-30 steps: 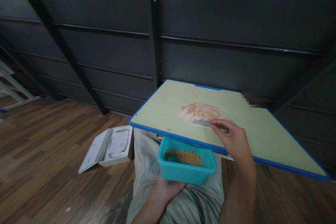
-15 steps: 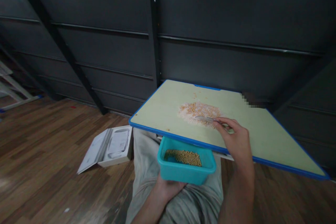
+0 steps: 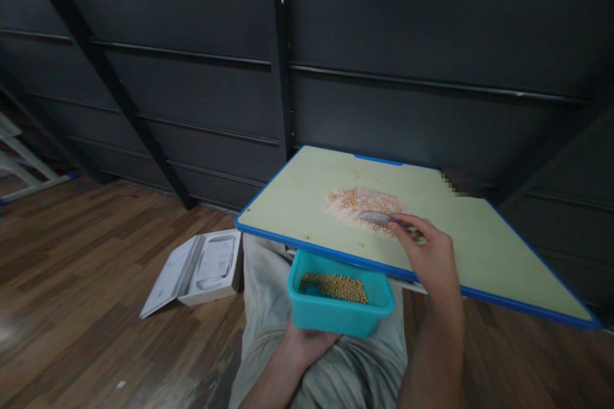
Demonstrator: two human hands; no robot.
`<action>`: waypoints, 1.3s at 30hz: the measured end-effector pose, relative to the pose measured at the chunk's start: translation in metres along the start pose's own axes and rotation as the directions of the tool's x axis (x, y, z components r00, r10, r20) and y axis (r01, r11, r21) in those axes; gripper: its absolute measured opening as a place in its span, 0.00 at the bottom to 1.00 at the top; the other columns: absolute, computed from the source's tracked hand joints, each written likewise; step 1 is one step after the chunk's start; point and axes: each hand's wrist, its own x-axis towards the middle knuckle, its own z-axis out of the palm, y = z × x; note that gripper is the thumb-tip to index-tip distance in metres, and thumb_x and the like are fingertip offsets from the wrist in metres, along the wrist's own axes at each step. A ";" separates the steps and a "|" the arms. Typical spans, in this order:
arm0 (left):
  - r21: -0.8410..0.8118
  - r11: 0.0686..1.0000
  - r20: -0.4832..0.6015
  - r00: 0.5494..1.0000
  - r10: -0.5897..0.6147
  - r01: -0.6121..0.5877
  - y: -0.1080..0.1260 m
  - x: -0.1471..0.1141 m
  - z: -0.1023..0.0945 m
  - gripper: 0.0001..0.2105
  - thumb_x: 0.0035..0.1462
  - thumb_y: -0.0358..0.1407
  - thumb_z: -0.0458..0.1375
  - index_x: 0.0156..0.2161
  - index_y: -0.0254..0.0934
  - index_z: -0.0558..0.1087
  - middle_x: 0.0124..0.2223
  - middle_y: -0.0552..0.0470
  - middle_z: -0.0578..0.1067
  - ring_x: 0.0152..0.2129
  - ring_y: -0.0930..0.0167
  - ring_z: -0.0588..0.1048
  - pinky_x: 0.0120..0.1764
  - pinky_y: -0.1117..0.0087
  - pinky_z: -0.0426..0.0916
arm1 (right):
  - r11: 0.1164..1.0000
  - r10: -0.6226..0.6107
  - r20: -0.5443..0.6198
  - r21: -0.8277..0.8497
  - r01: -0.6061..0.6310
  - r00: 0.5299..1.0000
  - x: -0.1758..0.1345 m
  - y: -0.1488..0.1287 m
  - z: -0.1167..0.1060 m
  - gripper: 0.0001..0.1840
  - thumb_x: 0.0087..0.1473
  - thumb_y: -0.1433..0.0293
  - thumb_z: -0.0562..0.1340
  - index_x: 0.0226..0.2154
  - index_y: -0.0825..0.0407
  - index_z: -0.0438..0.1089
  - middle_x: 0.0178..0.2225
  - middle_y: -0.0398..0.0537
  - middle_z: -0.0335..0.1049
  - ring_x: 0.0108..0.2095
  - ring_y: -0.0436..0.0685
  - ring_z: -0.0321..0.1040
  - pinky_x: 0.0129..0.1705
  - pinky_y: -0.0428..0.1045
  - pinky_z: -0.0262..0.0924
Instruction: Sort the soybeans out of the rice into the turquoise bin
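Observation:
My right hand point(image 3: 429, 249) is closed on the handle of a metal spoon point(image 3: 377, 217), whose bowl touches the near side of a heap of white rice-like grains and yellow soybeans point(image 3: 355, 199). The heap lies mid-board on a pale yellow-green board with a blue rim point(image 3: 480, 255). Below the board's near edge, my left hand point(image 3: 309, 342) holds a turquoise plastic tub point(image 3: 336, 319) from underneath, over my lap; its fingers are mostly hidden by the tub. Soybeans point(image 3: 343, 287) cover part of the tub's bottom.
Several stray beans point(image 3: 355, 174) are scattered on the board beyond the heap, and a few near its front edge. An open white box point(image 3: 211, 275) sits on the wooden floor point(image 3: 96, 268) at left. A dark panelled wall point(image 3: 215, 89) stands behind the board.
The spoon's bowl has turned slightly and shifted a little within the near side of the heap. A bean now lies on the board closer to its front edge. The tub stays put.

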 end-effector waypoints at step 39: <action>-0.052 0.999 -0.004 1.000 0.014 -0.014 0.000 0.001 0.008 0.28 0.65 0.43 0.79 0.68 0.43 0.85 0.71 0.39 0.88 0.82 0.42 0.71 0.83 0.36 0.65 | 0.997 0.000 0.173 0.074 -0.013 0.985 -0.002 -0.014 0.002 0.15 0.62 0.56 0.75 0.44 0.45 0.93 0.41 0.52 0.93 0.38 0.65 0.85 0.45 0.60 0.79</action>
